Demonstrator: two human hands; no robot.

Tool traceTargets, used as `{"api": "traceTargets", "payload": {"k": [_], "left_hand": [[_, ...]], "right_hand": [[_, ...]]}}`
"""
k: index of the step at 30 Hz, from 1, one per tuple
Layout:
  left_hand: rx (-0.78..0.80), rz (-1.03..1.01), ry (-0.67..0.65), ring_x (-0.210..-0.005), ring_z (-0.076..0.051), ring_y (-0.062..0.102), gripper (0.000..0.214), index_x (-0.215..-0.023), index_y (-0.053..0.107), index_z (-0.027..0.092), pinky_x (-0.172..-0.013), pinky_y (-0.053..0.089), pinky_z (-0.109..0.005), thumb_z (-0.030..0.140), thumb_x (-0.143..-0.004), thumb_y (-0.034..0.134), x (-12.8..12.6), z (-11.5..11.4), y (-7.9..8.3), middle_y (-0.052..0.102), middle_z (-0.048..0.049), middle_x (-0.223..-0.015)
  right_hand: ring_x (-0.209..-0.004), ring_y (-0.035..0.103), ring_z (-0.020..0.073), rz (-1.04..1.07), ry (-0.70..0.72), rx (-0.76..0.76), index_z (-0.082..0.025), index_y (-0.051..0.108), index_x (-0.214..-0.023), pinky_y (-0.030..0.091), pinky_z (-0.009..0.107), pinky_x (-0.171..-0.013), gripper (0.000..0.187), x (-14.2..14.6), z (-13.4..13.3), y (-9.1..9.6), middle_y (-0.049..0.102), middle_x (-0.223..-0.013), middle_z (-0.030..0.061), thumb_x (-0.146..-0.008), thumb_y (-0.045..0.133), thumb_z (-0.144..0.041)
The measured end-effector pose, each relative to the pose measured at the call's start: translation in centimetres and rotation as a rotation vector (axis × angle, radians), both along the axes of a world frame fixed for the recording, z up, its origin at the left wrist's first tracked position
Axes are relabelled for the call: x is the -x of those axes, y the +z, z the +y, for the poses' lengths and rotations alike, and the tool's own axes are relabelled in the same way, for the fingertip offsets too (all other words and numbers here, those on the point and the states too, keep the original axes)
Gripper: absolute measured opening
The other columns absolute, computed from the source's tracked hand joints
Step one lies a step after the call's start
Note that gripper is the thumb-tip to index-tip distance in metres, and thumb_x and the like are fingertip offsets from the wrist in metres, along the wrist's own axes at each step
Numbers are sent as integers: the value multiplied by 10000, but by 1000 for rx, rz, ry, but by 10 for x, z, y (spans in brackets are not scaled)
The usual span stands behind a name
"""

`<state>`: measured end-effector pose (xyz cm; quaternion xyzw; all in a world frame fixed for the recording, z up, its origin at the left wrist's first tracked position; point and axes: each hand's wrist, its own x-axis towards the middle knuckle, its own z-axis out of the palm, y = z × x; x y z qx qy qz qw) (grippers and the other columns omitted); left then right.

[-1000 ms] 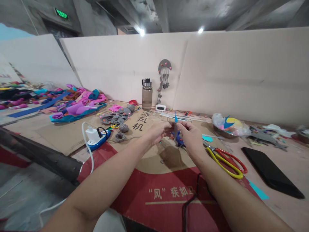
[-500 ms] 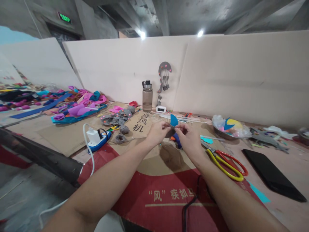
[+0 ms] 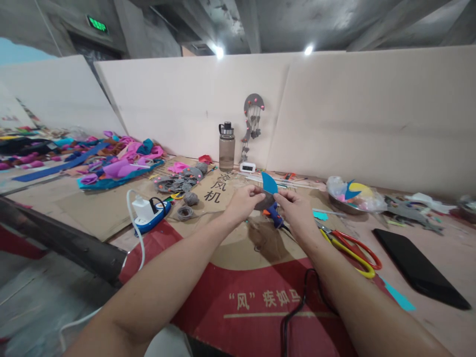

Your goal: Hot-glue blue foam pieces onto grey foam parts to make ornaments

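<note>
My left hand (image 3: 243,202) and my right hand (image 3: 297,210) meet above the cardboard-covered table (image 3: 238,292). Both pinch a small felt piece (image 3: 267,191), grey below with a blue fin-shaped part (image 3: 268,182) sticking up. Just below and behind my right hand lies a blue glue gun (image 3: 275,216) with its black cord (image 3: 297,307) running toward me. Red and yellow scissors (image 3: 349,248) lie right of my right wrist.
A water bottle (image 3: 226,147) stands by the back cardboard wall, beside a hanging grey felt ornament (image 3: 252,119). A power strip (image 3: 148,212) with white cable lies left. Felt scraps pile (image 3: 119,163) far left. A black phone (image 3: 420,267) and a bowl of scraps (image 3: 355,196) sit right.
The felt piece has been turned in my fingers: the blue part showed edge-on a second ago and now faces me broadside. My hands shifted slightly; the view tilted a little.
</note>
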<state>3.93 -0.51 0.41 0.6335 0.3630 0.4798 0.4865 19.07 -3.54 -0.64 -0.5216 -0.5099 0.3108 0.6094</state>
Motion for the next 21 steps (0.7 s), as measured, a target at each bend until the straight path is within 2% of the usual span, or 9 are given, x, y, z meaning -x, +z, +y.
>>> {"api": "traceTargets", "payload": {"k": [3, 8, 11, 13, 15, 18, 21], "left_hand": [[-18, 43, 0, -696, -136, 592, 89, -803, 705, 151, -723, 468, -275, 201, -748, 656, 2, 0, 1, 694, -38, -785], [-249, 271, 130, -695, -157, 589, 92, -772, 731, 173, -713, 476, -284, 239, -712, 709, 9, 3, 3, 689, -34, -736], [-285, 297, 97, -662, -141, 578, 98, -697, 703, 171, -692, 484, -271, 252, -746, 677, 10, 1, 7, 656, -19, -692], [-169, 240, 34, -578, -114, 550, 156, -665, 671, 156, -622, 495, -259, 262, -777, 650, 9, -2, 10, 614, -7, -647], [20, 94, -51, -539, -95, 547, 169, -688, 648, 138, -580, 518, -253, 269, -794, 650, 7, -5, 12, 602, -6, -655], [246, -164, -177, -608, -95, 620, 149, -737, 616, 120, -646, 567, -261, 237, -804, 679, 5, -6, 14, 640, -29, -730], [341, -283, -230, -642, -99, 658, 153, -739, 593, 113, -684, 578, -255, 205, -809, 694, 5, -3, 14, 655, -37, -751]], "right_hand": [[-474, 402, 114, -51, -38, 9, -189, 665, -708, 297, 249, -466, 263, 0, -2, 3, 536, -533, -35, -679, 685, -450], [-574, 478, 137, -263, -99, -30, -178, 663, -672, 353, 268, -559, 216, 3, -10, 13, 585, -594, -11, -733, 611, -379], [-559, 462, 138, -335, -114, -53, -179, 651, -672, 344, 277, -566, 205, 5, -13, 16, 567, -580, -12, -748, 574, -352], [-568, 463, 142, -363, -116, -65, -181, 646, -678, 347, 283, -580, 200, 6, -12, 16, 567, -592, -9, -753, 564, -347], [-601, 475, 147, -356, -95, -74, -181, 642, -680, 357, 285, -602, 207, 5, -11, 14, 573, -620, -2, -756, 573, -361], [-644, 486, 146, -250, 0, -77, -181, 652, -715, 371, 283, -628, 233, 1, -7, 12, 592, -670, 1, -751, 606, -406], [-626, 470, 128, -129, 114, -70, -186, 660, -756, 364, 267, -604, 252, -2, -6, 14, 592, -684, -13, -728, 646, -435]]}}
